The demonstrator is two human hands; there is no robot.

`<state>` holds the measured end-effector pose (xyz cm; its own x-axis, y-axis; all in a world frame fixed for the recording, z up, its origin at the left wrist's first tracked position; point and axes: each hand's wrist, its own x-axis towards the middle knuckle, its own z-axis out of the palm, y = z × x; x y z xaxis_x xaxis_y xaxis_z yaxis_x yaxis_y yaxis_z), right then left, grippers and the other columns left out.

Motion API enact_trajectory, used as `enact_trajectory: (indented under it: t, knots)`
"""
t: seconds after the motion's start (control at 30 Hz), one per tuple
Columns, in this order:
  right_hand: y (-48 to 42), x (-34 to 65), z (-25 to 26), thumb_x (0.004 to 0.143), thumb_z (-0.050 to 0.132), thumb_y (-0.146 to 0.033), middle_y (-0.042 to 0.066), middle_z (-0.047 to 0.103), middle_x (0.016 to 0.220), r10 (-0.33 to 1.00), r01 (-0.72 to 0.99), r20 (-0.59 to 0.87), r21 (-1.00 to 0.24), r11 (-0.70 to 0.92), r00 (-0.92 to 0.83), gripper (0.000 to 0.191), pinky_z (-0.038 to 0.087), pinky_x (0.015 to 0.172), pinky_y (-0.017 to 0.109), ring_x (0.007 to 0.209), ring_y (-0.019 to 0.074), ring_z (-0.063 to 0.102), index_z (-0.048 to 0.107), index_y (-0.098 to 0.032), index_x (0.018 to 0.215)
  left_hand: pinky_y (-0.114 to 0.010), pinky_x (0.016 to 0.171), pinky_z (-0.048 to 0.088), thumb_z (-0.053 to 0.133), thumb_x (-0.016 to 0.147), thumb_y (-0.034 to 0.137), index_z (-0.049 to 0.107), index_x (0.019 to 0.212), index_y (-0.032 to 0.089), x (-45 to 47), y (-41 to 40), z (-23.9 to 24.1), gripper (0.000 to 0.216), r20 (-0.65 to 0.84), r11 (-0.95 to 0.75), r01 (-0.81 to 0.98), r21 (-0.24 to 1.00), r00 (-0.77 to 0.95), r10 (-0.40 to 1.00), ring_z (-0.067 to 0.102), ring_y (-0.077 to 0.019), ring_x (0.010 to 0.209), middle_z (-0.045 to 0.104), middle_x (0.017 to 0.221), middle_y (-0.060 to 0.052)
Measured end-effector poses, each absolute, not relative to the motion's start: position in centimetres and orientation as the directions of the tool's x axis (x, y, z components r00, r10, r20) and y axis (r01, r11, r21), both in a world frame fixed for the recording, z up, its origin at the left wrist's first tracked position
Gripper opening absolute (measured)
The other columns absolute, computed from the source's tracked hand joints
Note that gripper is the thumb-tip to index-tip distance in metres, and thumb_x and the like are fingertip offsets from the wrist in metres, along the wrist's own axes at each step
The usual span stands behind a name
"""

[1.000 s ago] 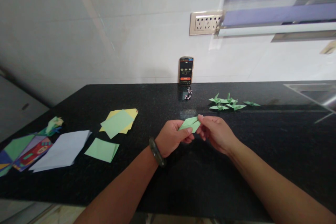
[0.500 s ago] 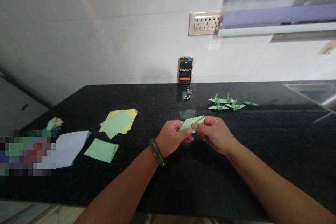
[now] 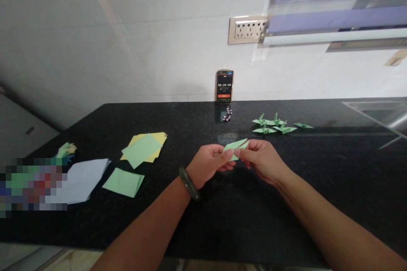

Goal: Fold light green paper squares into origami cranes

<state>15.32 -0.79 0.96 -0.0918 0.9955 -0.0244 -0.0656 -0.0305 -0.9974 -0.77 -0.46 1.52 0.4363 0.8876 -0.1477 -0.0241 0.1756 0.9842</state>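
A small piece of folded green origami paper (image 3: 234,145) is held above the counter between both my hands. It has a diamond-like shape, with a slit parting two points toward the right. My left hand (image 3: 212,161) pinches its left side, thumb on top and fingers beneath; a dark bangle circles that wrist. My right hand (image 3: 261,157) pinches the right side between thumb and fingers. Beyond my right hand stand several folded green paper cranes (image 3: 275,125) in a cluster. The paper's underside is hidden by my fingers.
A phone (image 3: 224,86) showing a running timer leans on the wall, a beaded strap (image 3: 227,114) before it. Left lie green and yellow paper sheets (image 3: 143,149), a folded green sheet (image 3: 123,182) and white paper (image 3: 87,180). A sink (image 3: 381,112) edges the black counter (image 3: 241,224) at right.
My left thumb has shifted slightly up and to the right over the folded paper. The slit between the paper's right points looks wider. Both hands keep their grip.
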Motion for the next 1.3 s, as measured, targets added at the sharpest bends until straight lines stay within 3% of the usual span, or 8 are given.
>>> enact_trajectory:
  t: [0.2,0.3,0.4,0.47,0.6,0.87,1.1,1.3]
  knots:
    - [-1.0,14.9,0.6,0.066,0.068,-0.034,-0.003,0.051,0.051,0.983,-0.036,-0.014,-0.999,-0.021,-0.185,0.023,0.031,0.038,0.019,0.041,0.0053,0.038,0.059,-0.014,0.060,-0.021,0.050,0.042,0.064,0.067,0.038,0.057,0.065,0.012,-0.4,-0.5,1.4,0.028,-0.081,0.086,-0.001,0.996,0.330,0.940,0.051,-0.0084,0.047,0.056,0.051,0.001]
    - [-0.9,15.3,0.7,0.072,0.063,-0.038,0.001,0.057,0.073,0.979,-0.139,0.059,-0.990,0.032,-0.197,0.032,0.040,0.044,0.020,0.054,0.0091,0.048,0.059,-0.019,0.097,-0.018,0.047,0.039,0.060,0.072,0.038,0.052,0.062,0.013,-0.7,-0.4,1.4,0.028,-0.082,0.101,-0.033,0.994,0.373,0.924,0.045,-0.0063,0.045,0.051,0.050,0.002]
    - [-0.8,16.1,0.9,0.068,0.068,-0.030,0.006,0.049,0.117,0.943,-0.096,0.263,-0.964,0.248,-0.204,0.067,0.049,0.067,0.029,0.088,0.0157,0.054,0.037,-0.033,0.127,-0.021,0.048,0.043,0.055,0.075,0.040,0.046,0.066,0.015,-0.9,-0.4,1.1,0.028,-0.149,0.273,-0.174,0.946,0.515,0.844,0.042,-0.0061,0.045,0.042,0.051,0.006]
    - [-0.7,16.5,1.1,0.064,0.071,-0.022,0.006,0.042,0.128,0.879,0.054,0.381,-0.909,0.412,-0.288,0.065,0.044,0.085,0.034,0.107,0.0200,0.047,0.046,-0.031,0.123,-0.023,0.048,0.045,0.055,0.075,0.041,0.044,0.068,0.016,-0.9,-0.4,0.9,0.028,-0.182,0.355,-0.205,0.912,0.572,0.800,0.042,-0.0064,0.045,0.039,0.051,0.007]
    - [-0.6,16.6,1.3,0.073,0.063,-0.026,0.006,0.062,0.089,0.840,0.150,0.402,-0.865,0.479,-0.365,0.009,0.044,0.079,0.034,0.086,0.0186,0.057,0.066,-0.019,0.079,-0.023,0.049,0.046,0.054,0.074,0.046,0.050,0.070,0.015,-0.7,-0.4,0.9,0.032,-0.276,0.410,-0.096,0.907,0.599,0.751,0.045,-0.0069,0.043,0.044,0.050,0.005]
    - [-0.3,15.5,0.7,0.061,0.072,-0.036,-0.001,0.058,0.053,0.994,0.039,0.104,-0.994,0.104,-0.016,0.024,0.041,0.049,0.024,0.048,0.0101,0.050,0.060,-0.015,0.065,-0.022,0.062,0.047,0.071,0.063,0.035,0.062,0.092,0.011,-0.3,-0.4,1.1,0.040,-0.101,0.181,-0.190,0.965,0.369,0.924,0.061,-0.0122,0.069,0.066,0.081,-0.006]
    - [-0.6,15.3,0.8,0.057,0.075,-0.031,-0.001,0.062,0.066,0.989,-0.084,0.104,-0.992,0.096,-0.102,0.040,0.045,0.051,0.024,0.053,0.0100,0.054,0.058,-0.017,0.092,-0.020,0.053,0.046,0.070,0.063,0.029,0.064,0.078,0.010,-0.5,-0.3,1.2,0.025,-0.096,0.140,-0.139,0.980,0.283,0.954,0.058,-0.0091,0.054,0.065,0.064,-0.003]
    - [-0.7,15.6,0.8,0.066,0.068,-0.031,-0.001,0.059,0.055,0.986,0.119,0.128,-0.983,0.141,-0.110,0.017,0.041,0.050,0.023,0.049,0.0098,0.051,0.061,-0.015,0.066,-0.021,0.055,0.047,0.069,0.064,0.029,0.065,0.077,0.010,-0.4,-0.5,1.2,0.023,-0.083,0.123,-0.116,0.986,0.305,0.949,0.059,-0.0104,0.057,0.065,0.065,-0.003]
